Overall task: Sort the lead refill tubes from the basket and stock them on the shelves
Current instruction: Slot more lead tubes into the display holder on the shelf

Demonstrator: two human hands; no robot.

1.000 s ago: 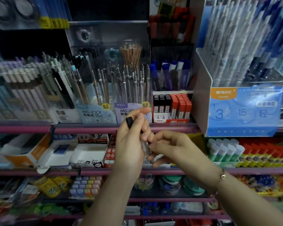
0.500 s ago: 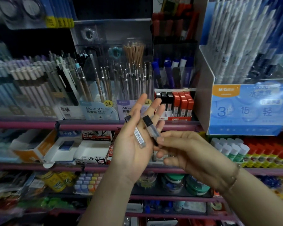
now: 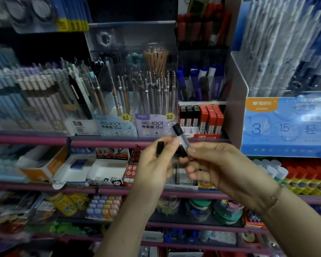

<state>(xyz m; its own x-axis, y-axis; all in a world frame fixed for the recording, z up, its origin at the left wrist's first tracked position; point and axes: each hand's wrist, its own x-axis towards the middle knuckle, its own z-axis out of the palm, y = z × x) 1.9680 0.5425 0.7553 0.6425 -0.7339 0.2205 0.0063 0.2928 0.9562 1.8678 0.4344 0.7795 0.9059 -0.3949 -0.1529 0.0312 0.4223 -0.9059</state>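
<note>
Lead refill tubes, in hand, not yet shelved.
Right hand (image 3: 224, 171) pinches a clear black-capped tube (image 3: 181, 140); left hand (image 3: 156, 164) fingers curl round another black-capped tube (image 3: 160, 149). Both sit just below the white tray of black and red refill boxes (image 3: 200, 119). Basket unseen; stocking appears pending.

Dim light falls on tiered shelves (image 3: 104, 140) with pink front rails, crowded with stationery. Pens (image 3: 44, 93) stand in clear holders up top; a blue display box (image 3: 285, 127) sits at right.
</note>
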